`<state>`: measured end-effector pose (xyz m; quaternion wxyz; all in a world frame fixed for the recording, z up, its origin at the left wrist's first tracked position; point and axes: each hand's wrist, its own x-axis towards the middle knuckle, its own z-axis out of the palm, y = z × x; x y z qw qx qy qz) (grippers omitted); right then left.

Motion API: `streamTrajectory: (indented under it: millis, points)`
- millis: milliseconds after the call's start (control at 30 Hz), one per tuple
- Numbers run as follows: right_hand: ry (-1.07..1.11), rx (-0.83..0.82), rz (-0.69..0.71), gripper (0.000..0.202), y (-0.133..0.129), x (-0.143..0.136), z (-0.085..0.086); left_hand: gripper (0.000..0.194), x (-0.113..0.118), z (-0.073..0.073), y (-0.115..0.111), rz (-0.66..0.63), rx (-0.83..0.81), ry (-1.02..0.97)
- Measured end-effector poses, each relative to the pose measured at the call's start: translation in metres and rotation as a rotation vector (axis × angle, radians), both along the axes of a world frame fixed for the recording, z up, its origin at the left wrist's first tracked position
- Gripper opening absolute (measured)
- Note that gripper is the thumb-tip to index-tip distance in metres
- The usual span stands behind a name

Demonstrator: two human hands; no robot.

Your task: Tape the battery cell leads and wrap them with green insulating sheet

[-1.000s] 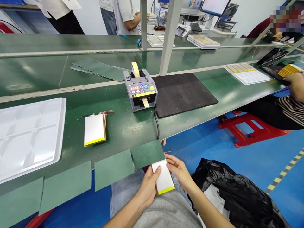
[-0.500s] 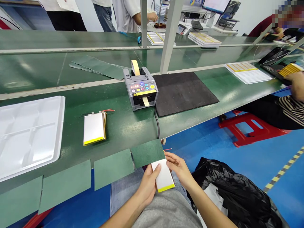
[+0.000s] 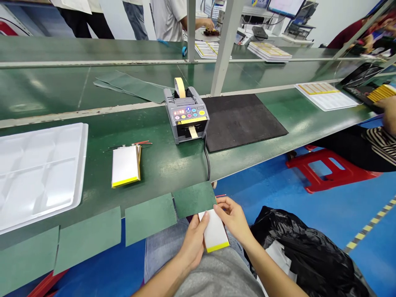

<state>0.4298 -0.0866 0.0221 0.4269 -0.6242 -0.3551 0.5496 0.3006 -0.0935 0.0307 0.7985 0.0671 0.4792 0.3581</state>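
Over my lap I hold a white pouch battery (image 3: 215, 235) with a yellow strip along its near edge and a red wire at its far end. My left hand (image 3: 192, 243) grips its left side, thumb on the white face. My right hand (image 3: 232, 218) is closed on its upper right corner, thumb tip at the far edge. A green sheet (image 3: 194, 199) at the table edge hides the battery's far end. More green sheets (image 3: 150, 218) lie in a row to the left, overhanging the edge. Similar batteries (image 3: 125, 164) with red and black wires lie stacked on the table.
A tape dispenser (image 3: 187, 115) with a strip of tape sticking out stands beyond my hands, beside a black mat (image 3: 244, 121). A white compartment tray (image 3: 37, 173) lies left. A black plastic bag (image 3: 309, 247) and a red stool (image 3: 331, 169) are on the right; a co-worker sits beyond.
My right thumb has shifted up to the battery's far edge. My left hand keeps its grip. The view has moved slightly, and a person's hand across the bench has moved right.
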Motion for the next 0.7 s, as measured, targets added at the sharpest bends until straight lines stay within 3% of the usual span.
streamTrajectory:
  millis: [133,233,333,400,567,700]
  points:
    - [-0.048,0.014,-0.023,0.027,0.0,-0.006,0.009,0.032,0.004,0.013,-0.002,0.031,-0.019,0.069]
    - [-0.073,0.052,-0.044,0.023,-0.019,-0.008,0.026,0.036,0.003,0.029,-0.015,0.012,-0.001,0.054]
    - [-0.114,0.127,-0.068,0.019,-0.045,-0.001,0.046,0.038,-0.003,0.045,-0.026,-0.136,0.15,0.024]
    - [-0.08,0.158,-0.011,0.023,-0.053,0.009,0.057,0.036,-0.009,0.051,-0.024,-0.219,0.311,0.083]
    - [-0.06,0.351,0.055,0.051,-0.026,0.03,0.084,0.035,-0.032,0.062,0.001,-0.378,0.659,0.483]
    - [-0.3,0.515,0.208,0.019,0.007,0.019,0.11,0.039,-0.056,0.077,0.007,-0.577,0.741,0.775]
